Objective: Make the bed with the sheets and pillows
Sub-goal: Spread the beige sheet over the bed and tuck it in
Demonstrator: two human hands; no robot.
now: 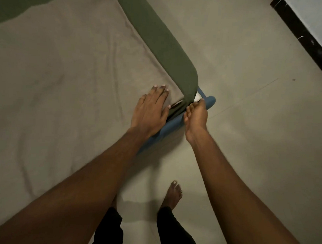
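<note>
A beige sheet [66,78] covers the top of the bed on the left. A dark green sheet [164,47] runs down the bed's right side to the near corner. My left hand [150,110] lies flat, fingers straight, pressing the beige sheet at that corner. My right hand [195,114] pinches the green sheet's edge at the corner, just above the blue bed frame [173,122]. A small patch of white mattress [197,97] shows at the corner. No pillows are in view.
A pale floor [257,116] spreads to the right of the bed. A black skirting strip [305,35] and a white wall run along the top right. My bare right foot [173,193] stands on the floor near the bed's corner.
</note>
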